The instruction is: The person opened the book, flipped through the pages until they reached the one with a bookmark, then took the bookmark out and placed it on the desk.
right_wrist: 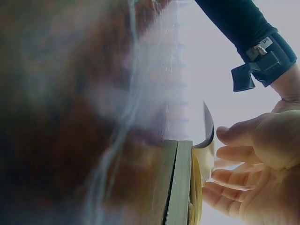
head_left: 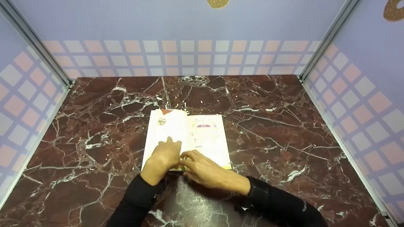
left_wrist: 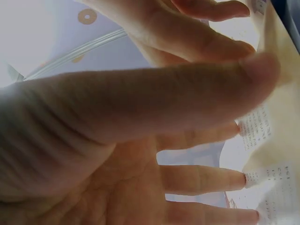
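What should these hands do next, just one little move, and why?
Perhaps the left hand should smooth the left page of the open book: it rests on that page, which looks wavy along its top, while the right hand is near the book's lower middle.

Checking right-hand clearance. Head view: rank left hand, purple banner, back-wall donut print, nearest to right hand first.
1. Left hand: immediately left
2. Purple banner: ahead, right side of the book
3. Donut print: farthest ahead, on the back wall
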`<state>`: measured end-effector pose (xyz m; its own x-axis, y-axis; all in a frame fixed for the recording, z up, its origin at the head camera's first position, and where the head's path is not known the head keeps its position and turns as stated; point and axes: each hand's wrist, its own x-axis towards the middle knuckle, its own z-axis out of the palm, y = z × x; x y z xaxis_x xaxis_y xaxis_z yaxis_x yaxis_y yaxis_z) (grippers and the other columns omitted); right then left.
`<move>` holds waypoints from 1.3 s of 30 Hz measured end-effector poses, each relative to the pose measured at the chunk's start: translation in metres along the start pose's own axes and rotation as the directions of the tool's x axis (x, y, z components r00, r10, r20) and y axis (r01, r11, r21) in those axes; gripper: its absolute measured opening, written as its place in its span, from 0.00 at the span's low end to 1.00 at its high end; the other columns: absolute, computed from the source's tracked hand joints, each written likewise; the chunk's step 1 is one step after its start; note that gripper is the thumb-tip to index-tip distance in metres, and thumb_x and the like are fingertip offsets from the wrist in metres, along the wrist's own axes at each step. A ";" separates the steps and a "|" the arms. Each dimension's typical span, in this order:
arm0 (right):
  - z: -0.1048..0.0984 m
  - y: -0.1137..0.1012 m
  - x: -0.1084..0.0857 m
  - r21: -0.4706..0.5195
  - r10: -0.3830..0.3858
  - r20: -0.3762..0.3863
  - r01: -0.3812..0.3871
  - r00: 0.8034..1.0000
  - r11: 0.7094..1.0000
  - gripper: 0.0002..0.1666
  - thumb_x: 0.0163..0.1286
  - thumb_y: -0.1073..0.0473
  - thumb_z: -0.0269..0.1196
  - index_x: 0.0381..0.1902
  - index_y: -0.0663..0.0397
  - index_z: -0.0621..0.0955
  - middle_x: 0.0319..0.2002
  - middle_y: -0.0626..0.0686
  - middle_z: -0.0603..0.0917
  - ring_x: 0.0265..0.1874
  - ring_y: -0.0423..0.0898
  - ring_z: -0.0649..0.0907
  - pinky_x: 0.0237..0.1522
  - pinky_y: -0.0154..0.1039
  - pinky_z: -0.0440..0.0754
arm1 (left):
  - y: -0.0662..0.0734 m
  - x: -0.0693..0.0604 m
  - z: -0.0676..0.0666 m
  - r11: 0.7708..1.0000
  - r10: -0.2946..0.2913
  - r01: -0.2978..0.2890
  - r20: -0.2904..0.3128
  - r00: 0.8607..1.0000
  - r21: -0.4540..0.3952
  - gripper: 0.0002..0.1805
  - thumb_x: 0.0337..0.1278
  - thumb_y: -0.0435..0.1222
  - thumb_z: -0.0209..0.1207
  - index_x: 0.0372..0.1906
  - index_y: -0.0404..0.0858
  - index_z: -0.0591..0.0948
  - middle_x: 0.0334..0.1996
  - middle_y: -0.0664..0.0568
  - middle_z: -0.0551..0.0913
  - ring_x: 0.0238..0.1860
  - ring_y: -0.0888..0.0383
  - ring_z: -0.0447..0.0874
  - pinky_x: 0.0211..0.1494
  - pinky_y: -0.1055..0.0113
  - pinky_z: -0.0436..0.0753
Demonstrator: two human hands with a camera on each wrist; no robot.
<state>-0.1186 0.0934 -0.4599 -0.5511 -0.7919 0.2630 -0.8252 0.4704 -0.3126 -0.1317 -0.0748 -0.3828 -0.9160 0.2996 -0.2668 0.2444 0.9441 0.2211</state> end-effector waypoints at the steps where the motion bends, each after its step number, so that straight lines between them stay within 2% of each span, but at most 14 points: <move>1: 0.000 0.000 0.000 -0.001 0.001 0.002 -0.001 1.000 1.000 0.19 0.69 0.62 0.68 0.58 0.55 0.83 0.59 0.57 0.81 0.59 0.50 0.80 0.66 0.38 0.76 | 0.000 0.001 0.000 1.000 0.006 -0.006 0.001 1.000 0.004 0.27 0.38 0.27 0.78 0.47 0.26 0.79 0.48 0.27 0.76 0.45 0.29 0.81 0.49 0.40 0.85; 6: -0.002 0.001 -0.001 -0.005 0.021 0.021 -0.021 1.000 1.000 0.20 0.70 0.60 0.69 0.58 0.55 0.83 0.57 0.56 0.82 0.57 0.49 0.80 0.63 0.38 0.78 | -0.002 0.003 0.005 1.000 0.017 -0.017 -0.005 1.000 0.000 0.31 0.35 0.30 0.80 0.47 0.27 0.77 0.47 0.23 0.77 0.41 0.31 0.84 0.45 0.42 0.87; 11: -0.004 0.002 -0.001 -0.025 0.034 0.029 -0.034 0.999 0.999 0.20 0.69 0.60 0.69 0.58 0.56 0.84 0.54 0.55 0.83 0.54 0.49 0.81 0.61 0.37 0.78 | -0.002 0.003 0.011 1.000 -0.003 0.003 -0.012 1.000 -0.020 0.37 0.31 0.31 0.83 0.49 0.28 0.74 0.47 0.23 0.76 0.39 0.31 0.84 0.44 0.43 0.87; 14: -0.004 0.003 -0.001 -0.052 0.026 0.011 -0.025 1.000 0.998 0.19 0.67 0.61 0.71 0.55 0.55 0.85 0.51 0.54 0.83 0.50 0.48 0.80 0.57 0.36 0.79 | -0.001 0.004 0.017 1.000 -0.018 0.018 -0.015 1.000 0.000 0.41 0.29 0.34 0.85 0.52 0.29 0.73 0.47 0.24 0.74 0.38 0.31 0.85 0.41 0.44 0.88; 20: -0.002 0.007 -0.002 -0.116 0.019 -0.033 -0.022 0.999 0.993 0.14 0.63 0.61 0.73 0.47 0.54 0.86 0.48 0.54 0.84 0.48 0.48 0.79 0.55 0.37 0.80 | -0.003 0.002 0.022 0.998 -0.039 0.039 -0.014 0.999 0.053 0.49 0.32 0.43 0.85 0.60 0.31 0.71 0.56 0.20 0.72 0.39 0.30 0.85 0.36 0.45 0.88; 23: -0.001 0.008 -0.002 -0.135 0.032 -0.053 -0.038 0.998 0.990 0.13 0.62 0.61 0.73 0.45 0.53 0.86 0.48 0.54 0.84 0.47 0.49 0.80 0.53 0.37 0.80 | -0.005 0.001 0.024 0.997 -0.041 0.042 -0.021 0.999 0.069 0.53 0.34 0.45 0.85 0.66 0.31 0.69 0.59 0.19 0.70 0.41 0.28 0.84 0.37 0.43 0.88; 26: 0.000 0.008 -0.003 -0.146 0.050 -0.063 -0.059 0.997 0.988 0.12 0.61 0.60 0.73 0.43 0.53 0.86 0.46 0.54 0.84 0.45 0.49 0.79 0.50 0.39 0.80 | -0.006 -0.001 0.026 0.996 -0.037 0.039 -0.035 0.999 0.079 0.54 0.35 0.46 0.84 0.68 0.31 0.69 0.60 0.19 0.69 0.45 0.26 0.81 0.40 0.40 0.87; 33: 0.000 0.009 -0.005 -0.161 0.084 -0.075 -0.095 0.994 0.982 0.10 0.60 0.59 0.75 0.39 0.51 0.87 0.42 0.52 0.84 0.41 0.48 0.77 0.44 0.40 0.79 | -0.006 -0.003 0.028 0.995 -0.015 0.022 -0.068 0.998 0.092 0.51 0.32 0.46 0.85 0.62 0.29 0.71 0.54 0.23 0.72 0.53 0.30 0.74 0.48 0.36 0.83; 39: -0.001 0.011 -0.006 -0.154 0.093 -0.072 -0.103 0.993 0.983 0.09 0.60 0.60 0.74 0.39 0.50 0.87 0.42 0.52 0.84 0.41 0.48 0.77 0.43 0.40 0.79 | -0.005 -0.003 0.027 0.993 -0.037 0.044 -0.073 0.997 0.106 0.53 0.32 0.48 0.84 0.64 0.29 0.71 0.55 0.24 0.71 0.52 0.28 0.76 0.48 0.32 0.82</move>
<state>-0.1250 0.1035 -0.4645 -0.6327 -0.7146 0.2984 -0.7733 0.6038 -0.1936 -0.1214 -0.0771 -0.4083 -0.9451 0.2540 -0.2056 0.2360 0.9657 0.1080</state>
